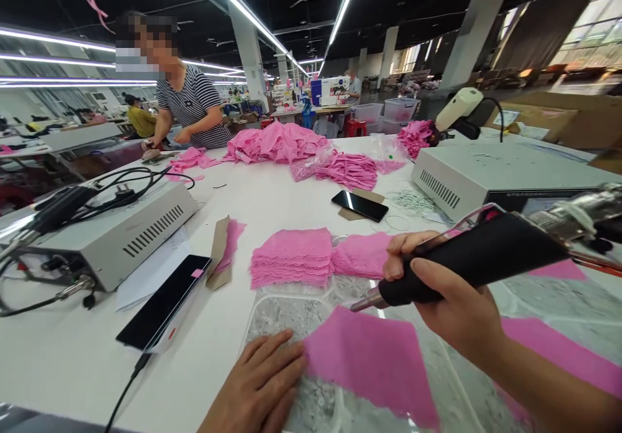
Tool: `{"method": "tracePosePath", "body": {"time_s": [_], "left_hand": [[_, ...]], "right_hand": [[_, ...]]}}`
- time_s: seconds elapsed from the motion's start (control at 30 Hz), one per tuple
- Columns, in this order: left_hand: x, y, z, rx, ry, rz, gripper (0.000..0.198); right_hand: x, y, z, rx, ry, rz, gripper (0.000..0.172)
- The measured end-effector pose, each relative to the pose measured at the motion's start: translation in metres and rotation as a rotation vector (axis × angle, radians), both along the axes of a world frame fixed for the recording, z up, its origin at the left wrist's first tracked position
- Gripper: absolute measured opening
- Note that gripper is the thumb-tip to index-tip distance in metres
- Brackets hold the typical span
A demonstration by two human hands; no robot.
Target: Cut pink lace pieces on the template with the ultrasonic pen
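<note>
My right hand is wrapped around a black ultrasonic welding handpiece with a narrow metal tip. The tip points left and meets the upper edge of a flat pink fabric piece; whether it presses down I cannot tell. My left hand lies flat, fingers stretched, its fingertips at the left edge of that piece. Beneath the fabric is a clear, grey-patterned plastic template. Just behind stand a neat stack of pink pieces and a looser pink pile. More pink fabric lies beyond my right forearm.
Grey control boxes stand left and right. A charging tablet and its cable lie left; a phone lies further back. Pink fabric heaps and bundled strips cover the far edge. A co-worker stands back left.
</note>
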State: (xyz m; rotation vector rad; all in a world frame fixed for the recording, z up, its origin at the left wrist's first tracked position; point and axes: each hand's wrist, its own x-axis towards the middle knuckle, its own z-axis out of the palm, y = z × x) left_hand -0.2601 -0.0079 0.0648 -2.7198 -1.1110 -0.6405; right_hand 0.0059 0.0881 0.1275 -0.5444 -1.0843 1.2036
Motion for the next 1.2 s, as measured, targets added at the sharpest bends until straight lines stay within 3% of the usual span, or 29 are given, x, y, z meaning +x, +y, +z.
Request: {"method": "tracePosePath", "body": {"time_s": [0.1, 0.2, 0.37, 0.6, 0.9, 1.2], "left_hand": [[0.018, 0.009, 0.010, 0.025, -0.018, -0.062, 0.028], [0.047, 0.023, 0.018, -0.050, -0.039, -0.118, 0.029], [0.078, 0.044, 0.016, -0.113, -0.062, -0.139, 0.027], [0.083, 0.046, 0.014, -0.088, 0.024, -0.121, 0.025], [0.113, 0.047, 0.007, -0.118, 0.045, -0.229, 0.031], [0.112, 0.049, 0.002, -0.093, 0.164, -0.245, 0.036]], "right_hand": [[0.027, -0.003, 0.005, 0.001, -0.049, -0.077, 0.008], [0.048, -0.008, -0.004, -0.076, -0.040, -0.118, 0.011], [0.073, -0.012, -0.022, -0.143, 0.017, -0.126, 0.014], [0.091, -0.010, -0.028, -0.106, 0.032, -0.108, 0.013], [0.088, -0.010, -0.026, -0.051, 0.032, -0.092, 0.012], [0.090, -0.013, -0.030, -0.041, 0.041, -0.012, 0.008]]}}
